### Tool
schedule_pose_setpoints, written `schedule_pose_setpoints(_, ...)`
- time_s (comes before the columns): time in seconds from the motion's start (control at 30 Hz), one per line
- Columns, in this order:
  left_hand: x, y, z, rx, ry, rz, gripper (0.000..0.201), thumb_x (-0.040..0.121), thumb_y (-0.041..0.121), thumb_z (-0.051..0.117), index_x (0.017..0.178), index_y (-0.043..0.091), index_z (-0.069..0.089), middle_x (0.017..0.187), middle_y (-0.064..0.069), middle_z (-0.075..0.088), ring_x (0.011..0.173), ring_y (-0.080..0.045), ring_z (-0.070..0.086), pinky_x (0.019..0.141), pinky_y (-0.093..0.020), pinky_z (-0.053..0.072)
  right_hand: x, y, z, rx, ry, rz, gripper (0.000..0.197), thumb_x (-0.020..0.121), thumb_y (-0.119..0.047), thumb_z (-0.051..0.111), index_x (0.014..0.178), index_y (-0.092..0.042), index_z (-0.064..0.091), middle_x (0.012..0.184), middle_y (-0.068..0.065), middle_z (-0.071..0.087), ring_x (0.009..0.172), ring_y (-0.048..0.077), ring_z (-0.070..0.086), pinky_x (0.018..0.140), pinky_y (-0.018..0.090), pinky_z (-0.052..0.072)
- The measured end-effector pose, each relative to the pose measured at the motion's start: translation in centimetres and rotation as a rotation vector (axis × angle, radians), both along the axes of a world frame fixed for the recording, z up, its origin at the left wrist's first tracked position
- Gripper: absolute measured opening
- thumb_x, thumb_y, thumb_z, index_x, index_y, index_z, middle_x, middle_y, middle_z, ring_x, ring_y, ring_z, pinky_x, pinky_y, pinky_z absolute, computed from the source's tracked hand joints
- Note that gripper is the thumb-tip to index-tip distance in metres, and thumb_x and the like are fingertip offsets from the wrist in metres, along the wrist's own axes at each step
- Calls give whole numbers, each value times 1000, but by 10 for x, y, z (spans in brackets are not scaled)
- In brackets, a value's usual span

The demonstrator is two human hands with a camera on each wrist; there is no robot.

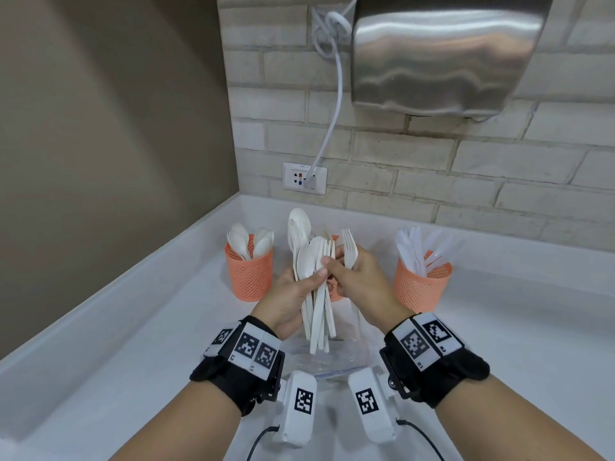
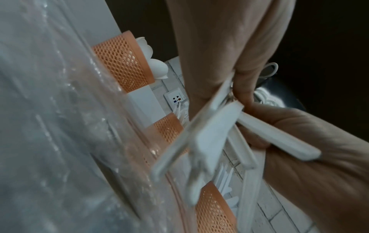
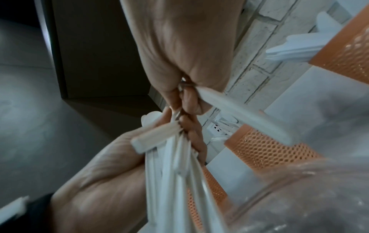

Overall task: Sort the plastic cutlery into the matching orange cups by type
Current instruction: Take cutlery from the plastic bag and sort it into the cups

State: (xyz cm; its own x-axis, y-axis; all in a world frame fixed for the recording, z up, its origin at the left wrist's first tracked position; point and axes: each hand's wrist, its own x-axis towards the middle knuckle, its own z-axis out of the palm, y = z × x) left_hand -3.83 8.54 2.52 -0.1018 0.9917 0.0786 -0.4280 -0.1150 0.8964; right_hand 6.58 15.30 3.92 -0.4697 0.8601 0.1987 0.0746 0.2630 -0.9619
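Above the counter [image 1: 133,344], left hand [image 1: 293,294] grips mixed cutlery [image 1: 316,294]; right hand [image 1: 359,277] pinches a fork [image 1: 349,251], seemingly; head view alone shows tines.

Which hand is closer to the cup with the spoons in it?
Left. The left hand grips a bundle of cutlery just right of the spoon cup; the right hand, holding a fork, is farther right.

No legible txt; wrist bands [image 1: 253,347] carry only coded square markers, tiny labels unreadable.
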Motion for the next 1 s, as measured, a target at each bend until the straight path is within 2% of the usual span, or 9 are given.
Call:
schedule_pose_setpoints(0.1,-4,0,-3,3,-26,100,44,90,-1,51,127,21,45,103,0,71,84,-7,71,66,-21,56,1,2,1,-91,61,-28,16,92,-8,54,75,-11,54,55,-5,52,37,-2,48,41,12,37)
schedule_pose_setpoints(0.17,-5,0,-3,-9,-63,126,52,89,3,54,137,16,38,111,-6,66,85,-10,71,66,-22,56,1,2,3,-146,79,-11,13,94,-11,51,81,-12,50,55,-5,47,34,-2,43,41,14,34)
schedule_pose_setpoints(0.33,-9,1,-1,-48,-109,143,43,91,9,54,131,-2,47,80,-4,70,68,-11,69,59,-23,55,-3,-1,6,-72,32,-12,15,99,-17,40,85,-15,45,66,-1,48,49,5,45,48,18,37)
schedule_pose_setpoints(0.5,-9,3,-2,-90,15,216,34,84,12,65,113,-5,57,66,-3,66,63,-13,63,56,-22,52,-2,5,21,-215,331,-36,17,102,-19,31,103,-11,45,74,9,63,65,20,65,66,32,57)
schedule_pose_setpoints(0.63,-8,4,-5,-48,150,286,33,85,5,62,117,-2,54,75,-5,63,60,-8,64,57,-20,53,2,16,34,-304,499,-74,14,101,-30,33,104,-24,45,56,1,47,43,13,51,49,28,45)
schedule_pose_setpoints(0.7,-8,5,-8,-43,225,316,34,86,4,61,118,-5,54,76,-5,64,63,-10,63,60,-21,52,2,16,39,-237,366,-66,16,97,-39,41,106,-26,44,51,-7,36,38,4,35,38,18,32)
schedule_pose_setpoints(0.8,-2,6,-9,-3,356,350,32,85,6,62,115,-4,57,79,1,65,72,-13,62,69,-27,49,-5,7,41,-31,67,19,41,82,-39,67,112,-15,52,67,-9,47,53,2,42,40,10,35)
schedule_pose_setpoints(0.93,4,9,-9,1,408,394,33,84,-2,61,117,-4,54,78,-3,63,60,-7,61,55,-22,50,-19,-3,39,224,-251,-22,24,73,-22,75,83,-2,65,72,7,65,66,20,62,62,33,49)
schedule_pose_setpoints(1.0,4,9,-9,6,430,375,38,82,-6,62,118,-6,50,77,-3,61,56,-6,59,53,-21,48,-22,-2,41,259,-255,-83,21,76,-19,69,78,0,61,76,13,66,69,26,62,63,36,50)
